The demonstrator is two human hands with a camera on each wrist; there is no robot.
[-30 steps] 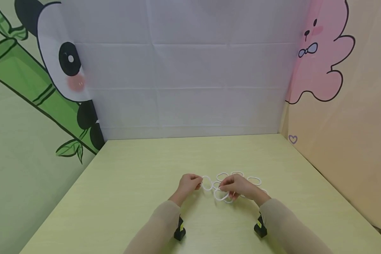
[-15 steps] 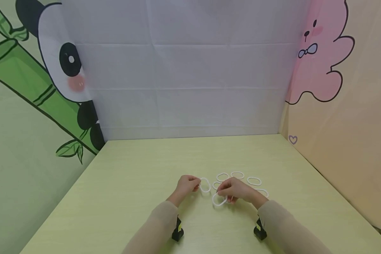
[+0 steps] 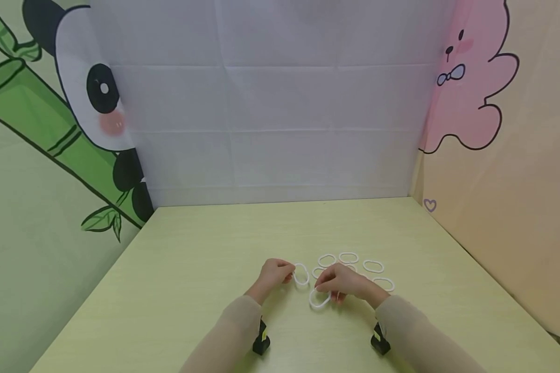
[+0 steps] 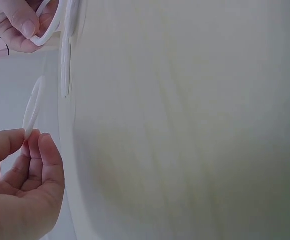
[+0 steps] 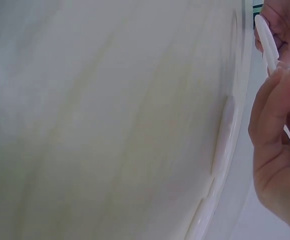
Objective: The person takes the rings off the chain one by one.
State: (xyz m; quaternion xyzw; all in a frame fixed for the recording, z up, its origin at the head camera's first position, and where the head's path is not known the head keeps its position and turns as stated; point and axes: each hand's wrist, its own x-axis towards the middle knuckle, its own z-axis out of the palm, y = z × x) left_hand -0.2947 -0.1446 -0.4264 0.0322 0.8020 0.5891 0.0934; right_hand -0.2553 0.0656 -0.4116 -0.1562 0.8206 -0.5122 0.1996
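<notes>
In the head view my left hand (image 3: 273,273) pinches a white oval ring (image 3: 308,274) by one edge, between thumb and fingertips. The left wrist view has this ring (image 4: 32,105) standing up from the fingertips of my left hand (image 4: 29,185). Just to the right, my right hand (image 3: 343,281) pinches a second white oval ring (image 3: 311,303). The two held rings look apart. In the right wrist view the second ring (image 5: 266,42) sticks out beyond my right hand's fingertips (image 5: 285,82). A further bit of white shows behind those fingers; I cannot tell what it belongs to.
Several more white oval rings lie flat on the pale wooden table (image 3: 205,248), among them a ring (image 3: 348,253) behind my right hand and a ring (image 3: 394,284) to its right. A grey-white cloth (image 3: 280,129) hangs behind the table; printed panels flank both sides.
My right hand has shifted slightly left and towards me with its ring. The left hand's ring has come away from the rings beside it, with the hand moving slightly left and towards me.
</notes>
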